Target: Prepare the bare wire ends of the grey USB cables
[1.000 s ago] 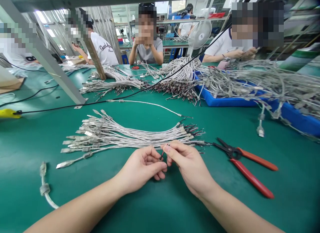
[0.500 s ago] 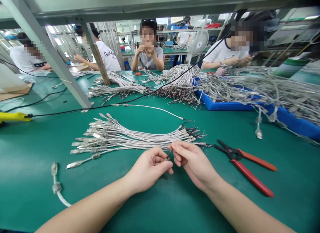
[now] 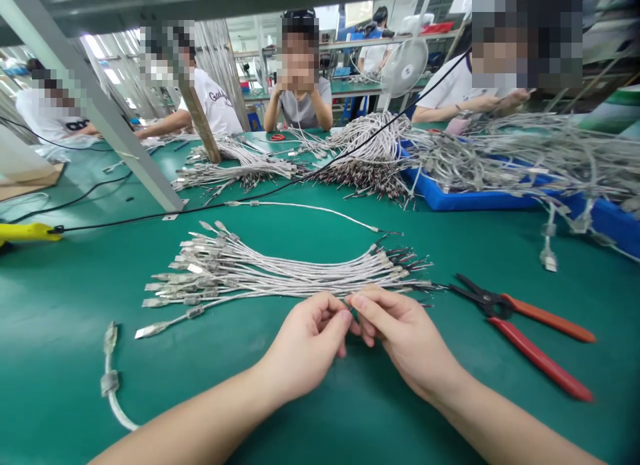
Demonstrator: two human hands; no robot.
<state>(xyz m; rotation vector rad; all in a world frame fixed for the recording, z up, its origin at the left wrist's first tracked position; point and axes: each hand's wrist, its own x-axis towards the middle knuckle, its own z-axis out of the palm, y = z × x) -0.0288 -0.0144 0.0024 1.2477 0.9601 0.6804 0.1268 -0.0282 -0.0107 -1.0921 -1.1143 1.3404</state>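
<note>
My left hand is closed on the wire end of a USB cable, with thumb and fingers pressed together. The plug end of what looks like the same white cable lies at lower left; its middle is hidden under my left forearm. Fingertips of my right hand pinch the thin wires where the two hands meet, and little of the wires shows. Just beyond the hands lies a bundle of white USB cables, plugs to the left and stripped dark wires to the right. Wire strippers with red and orange handles rest open to the right.
One single cable lies behind the bundle. Farther back are cable heaps and blue trays loaded with cables. A metal post and a black cord cross the left side. Several people sit across the table.
The dark wire seen between my fingertips is now mostly covered as my hands have closed nearer together. The view has shifted slightly. The person opposite keeps both hands raised.
</note>
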